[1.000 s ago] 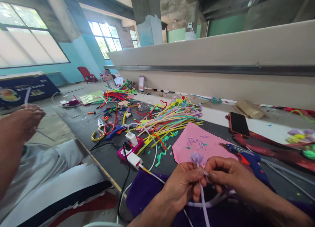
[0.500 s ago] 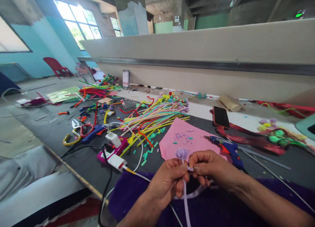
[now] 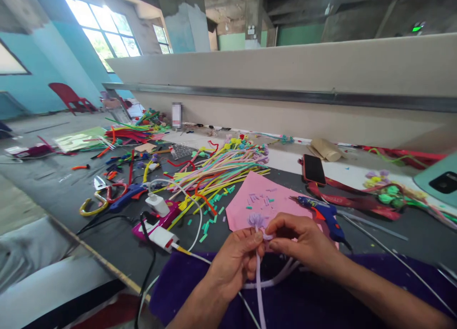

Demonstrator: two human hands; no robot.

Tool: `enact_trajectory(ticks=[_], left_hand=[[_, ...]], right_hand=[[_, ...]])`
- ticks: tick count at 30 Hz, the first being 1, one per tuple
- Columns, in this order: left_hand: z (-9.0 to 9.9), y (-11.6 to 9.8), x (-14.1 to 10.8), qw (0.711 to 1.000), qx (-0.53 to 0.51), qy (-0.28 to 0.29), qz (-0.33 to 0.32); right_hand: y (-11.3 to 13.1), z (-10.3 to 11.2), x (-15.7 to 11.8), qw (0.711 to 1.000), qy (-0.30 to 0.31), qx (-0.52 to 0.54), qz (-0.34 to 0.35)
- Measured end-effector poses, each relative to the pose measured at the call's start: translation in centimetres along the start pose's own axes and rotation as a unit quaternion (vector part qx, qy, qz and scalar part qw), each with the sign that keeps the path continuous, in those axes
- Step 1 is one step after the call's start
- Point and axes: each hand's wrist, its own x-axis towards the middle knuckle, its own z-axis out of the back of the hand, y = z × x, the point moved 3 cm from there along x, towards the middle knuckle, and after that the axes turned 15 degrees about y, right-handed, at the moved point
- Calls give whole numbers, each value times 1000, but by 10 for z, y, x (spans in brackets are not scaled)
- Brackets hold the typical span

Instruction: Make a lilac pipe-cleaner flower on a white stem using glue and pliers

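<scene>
A dark counter (image 3: 117,248) spreads across the view, with a purple cloth (image 3: 185,291) along its near side, below the person's forearms. On the counter a bundle of coloured fuzzy stems (image 3: 214,172), many tipped with small flower heads, lies beyond a pink sheet (image 3: 237,210). The sheet carries lilac and green snippets (image 3: 266,200), and more green ones are scattered on the counter to its left.

The left hand (image 3: 235,257) reaches in from the bottom edge, thumb uppermost, its fingers narrowed in a pinch on a lilac stem (image 3: 260,286) just below the flower head. The right hand (image 3: 303,238) comes from the lower right, palm turned inward, thumb and forefinger nearly together on a short lilac piece beside that stem. The two sets of fingertips are very near each other.

Right of the sheet, a blue glue gun (image 3: 332,219) overlaps its edge. A magenta power strip (image 3: 171,214) holds white plugs in its sockets. A phone (image 3: 314,169) lies farther back. Smallest, the lilac flower head (image 3: 256,219) stands upright above the left fingers, in front of the sheet.
</scene>
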Motion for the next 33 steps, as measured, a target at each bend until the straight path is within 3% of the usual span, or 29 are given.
enact_trajectory(ticks=[7, 14, 16, 18, 20, 24, 26, 29, 33], left_hand=[[3, 0, 1, 999, 34, -8, 13], [5, 4, 0, 1000, 20, 15, 14], [5, 3, 0, 1000, 20, 9, 19], [4, 1, -1, 1000, 17, 0, 10], [3, -4, -2, 1000, 5, -15, -10], [0, -8, -5, 999, -23, -23, -18], [-1, -9, -6, 999, -26, -16, -15], [-1, -9, -8, 999, -26, -11, -21], [-1, -9, -9, 999, -27, -9, -29]], right_hand=[[5, 2, 2, 996, -6, -83, 13], [9, 0, 1, 994, 92, -57, 8], [15, 6, -2, 987, 98, -130, 14], [20, 23, -8, 967, 62, -249, 1], [18, 51, -20, 929, -26, -366, -57], [-16, 107, -56, 821, -169, -440, -322], [-42, 117, -68, 823, -161, -382, -389], [-71, 115, -73, 835, -151, -332, -412], [-80, 106, -69, 862, -161, -265, -401]])
